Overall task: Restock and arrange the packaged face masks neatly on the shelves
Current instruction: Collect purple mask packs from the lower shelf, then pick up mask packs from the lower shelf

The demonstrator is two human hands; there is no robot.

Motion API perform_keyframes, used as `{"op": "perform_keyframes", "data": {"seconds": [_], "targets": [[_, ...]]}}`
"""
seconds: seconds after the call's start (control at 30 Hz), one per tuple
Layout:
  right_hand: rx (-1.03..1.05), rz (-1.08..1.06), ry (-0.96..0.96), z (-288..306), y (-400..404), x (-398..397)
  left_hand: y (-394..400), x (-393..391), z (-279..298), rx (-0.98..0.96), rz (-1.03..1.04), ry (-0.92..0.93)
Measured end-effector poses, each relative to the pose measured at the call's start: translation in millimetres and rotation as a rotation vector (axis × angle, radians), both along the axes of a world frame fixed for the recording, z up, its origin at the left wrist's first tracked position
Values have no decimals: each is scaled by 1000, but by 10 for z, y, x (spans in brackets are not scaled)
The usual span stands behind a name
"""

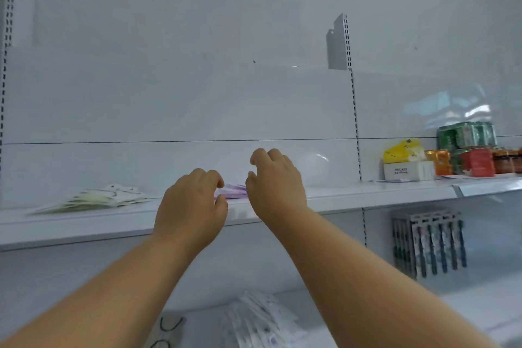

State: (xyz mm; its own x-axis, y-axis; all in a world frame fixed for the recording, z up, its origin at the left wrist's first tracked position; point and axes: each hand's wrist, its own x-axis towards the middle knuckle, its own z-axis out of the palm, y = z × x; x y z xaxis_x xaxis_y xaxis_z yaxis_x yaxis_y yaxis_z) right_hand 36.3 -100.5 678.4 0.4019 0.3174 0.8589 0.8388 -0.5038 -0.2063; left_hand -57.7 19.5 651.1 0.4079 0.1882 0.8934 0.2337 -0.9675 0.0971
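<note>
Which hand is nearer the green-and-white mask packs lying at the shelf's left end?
Left. The left hand is just right of the green-and-white packs; the right hand is farther right.

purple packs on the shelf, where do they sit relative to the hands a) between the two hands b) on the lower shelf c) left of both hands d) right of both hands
a, the purple packs lie on the shelf between the left hand and the right hand, whose curled fingers flank them; the green packs lie further left.
</note>
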Motion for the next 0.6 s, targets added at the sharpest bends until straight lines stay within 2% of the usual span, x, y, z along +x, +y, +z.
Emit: {"op": "perform_keyframes", "data": {"seconds": [0.2, 0.33, 0.47, 0.6], "targets": [[117, 163, -87, -611, -221, -762, -243, -803, -555, 31, 9, 9], [158, 277, -119, -1237, -355, -1136, -469, -1327, -1226, -2, 58, 37], [87, 381, -3, -2036, -637, -1370, -731, -1691, -2143, -154, 126, 108], [-32, 442, 165, -2784, -837, -1484, -920, -1922, -3043, -317, 169, 273]]}}
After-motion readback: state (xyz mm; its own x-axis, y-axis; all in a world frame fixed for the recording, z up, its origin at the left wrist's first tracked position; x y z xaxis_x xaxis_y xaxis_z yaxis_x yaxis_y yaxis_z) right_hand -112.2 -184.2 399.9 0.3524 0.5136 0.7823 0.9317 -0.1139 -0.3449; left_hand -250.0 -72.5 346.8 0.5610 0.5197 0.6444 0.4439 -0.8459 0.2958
